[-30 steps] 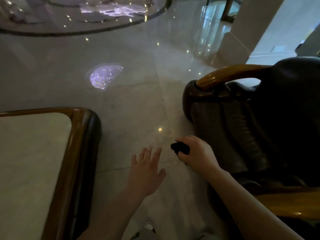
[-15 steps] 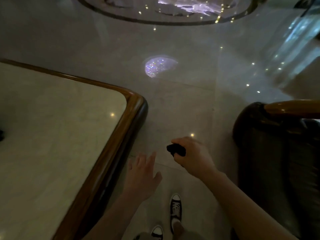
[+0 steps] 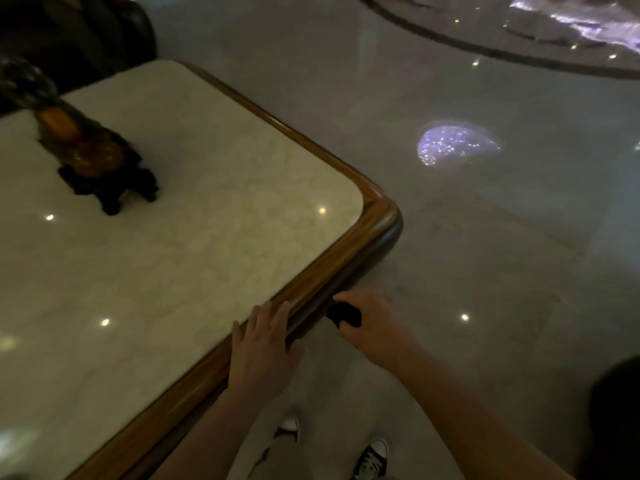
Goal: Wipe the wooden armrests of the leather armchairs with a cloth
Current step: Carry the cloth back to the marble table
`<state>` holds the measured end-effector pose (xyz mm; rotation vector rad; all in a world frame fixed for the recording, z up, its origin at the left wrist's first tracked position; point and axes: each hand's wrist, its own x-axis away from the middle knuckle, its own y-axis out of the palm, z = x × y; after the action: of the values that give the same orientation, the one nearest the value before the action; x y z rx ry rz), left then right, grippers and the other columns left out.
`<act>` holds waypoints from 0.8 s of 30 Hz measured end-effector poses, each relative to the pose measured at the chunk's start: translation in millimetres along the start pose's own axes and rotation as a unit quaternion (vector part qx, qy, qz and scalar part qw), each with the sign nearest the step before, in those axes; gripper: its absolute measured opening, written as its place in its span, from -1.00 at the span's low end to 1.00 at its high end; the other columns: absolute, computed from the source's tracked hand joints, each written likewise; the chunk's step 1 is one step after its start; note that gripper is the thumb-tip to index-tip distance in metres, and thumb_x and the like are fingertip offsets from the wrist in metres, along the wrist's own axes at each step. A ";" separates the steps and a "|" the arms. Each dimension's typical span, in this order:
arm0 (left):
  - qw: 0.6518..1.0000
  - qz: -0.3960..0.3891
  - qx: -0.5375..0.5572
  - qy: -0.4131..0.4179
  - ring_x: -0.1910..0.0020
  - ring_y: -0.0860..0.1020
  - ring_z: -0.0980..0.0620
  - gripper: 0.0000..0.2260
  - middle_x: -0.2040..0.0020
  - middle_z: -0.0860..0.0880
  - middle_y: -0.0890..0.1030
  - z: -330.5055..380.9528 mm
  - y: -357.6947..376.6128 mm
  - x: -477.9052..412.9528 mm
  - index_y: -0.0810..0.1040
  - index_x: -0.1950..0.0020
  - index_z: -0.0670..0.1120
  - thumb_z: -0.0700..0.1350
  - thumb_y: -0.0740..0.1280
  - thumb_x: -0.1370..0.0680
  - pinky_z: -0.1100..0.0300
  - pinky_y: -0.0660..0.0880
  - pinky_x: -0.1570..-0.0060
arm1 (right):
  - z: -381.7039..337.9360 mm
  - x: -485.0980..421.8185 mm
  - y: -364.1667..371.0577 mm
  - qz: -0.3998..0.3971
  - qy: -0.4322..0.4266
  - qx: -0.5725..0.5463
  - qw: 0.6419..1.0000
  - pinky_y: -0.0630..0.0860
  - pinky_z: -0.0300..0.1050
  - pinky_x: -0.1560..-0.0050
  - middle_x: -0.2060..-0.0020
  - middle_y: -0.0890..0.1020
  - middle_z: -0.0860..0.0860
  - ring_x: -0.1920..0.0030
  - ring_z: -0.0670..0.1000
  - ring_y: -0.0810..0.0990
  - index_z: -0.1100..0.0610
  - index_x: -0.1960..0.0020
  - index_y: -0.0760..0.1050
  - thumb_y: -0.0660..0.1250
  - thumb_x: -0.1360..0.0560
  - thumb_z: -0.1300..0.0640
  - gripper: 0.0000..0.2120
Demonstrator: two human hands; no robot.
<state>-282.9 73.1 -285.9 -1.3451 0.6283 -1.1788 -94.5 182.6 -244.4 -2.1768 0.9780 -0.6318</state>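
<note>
My right hand (image 3: pixel 375 325) is closed around a small dark cloth (image 3: pixel 344 315), held just off the near corner edge of a marble-topped table. My left hand (image 3: pixel 261 351) is flat with fingers spread, hovering over or resting on the table's wooden rim (image 3: pixel 339 261). A dark leather armchair (image 3: pixel 79 32) stands at the far left beyond the table; no wooden armrest of it shows. Only a dark sliver of another armchair (image 3: pixel 616 410) appears at the right edge.
A dark carved ornament with orange parts (image 3: pixel 93 157) stands on the marble tabletop (image 3: pixel 156 271). Polished stone floor (image 3: pixel 485 254) with light spots stretches to the right. My sneakers (image 3: pixel 372 457) are on the floor below my arms.
The view has swung left, away from the right armchair, bringing the table to the centre. My left hand now sits over the table's rim; my right hand still grips the cloth.
</note>
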 end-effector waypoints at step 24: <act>0.996 -0.028 0.007 -0.090 -0.59 -0.14 -0.16 -0.36 -0.63 -0.12 -0.04 -210.1 139.8 -281.7 -0.08 -0.60 0.06 0.32 -0.12 -0.58 -0.27 -0.07 -0.50 | 35.3 -327.8 216.2 -0.049 0.043 0.034 0.997 0.48 -0.11 -0.08 -0.17 0.58 0.01 -0.14 0.05 0.54 0.03 -0.32 0.51 0.38 -0.50 0.03 -0.60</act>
<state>-529.4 217.9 -533.4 -1.4469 0.4547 -1.0905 -369.4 343.4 -476.7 -2.1634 0.8847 -0.7981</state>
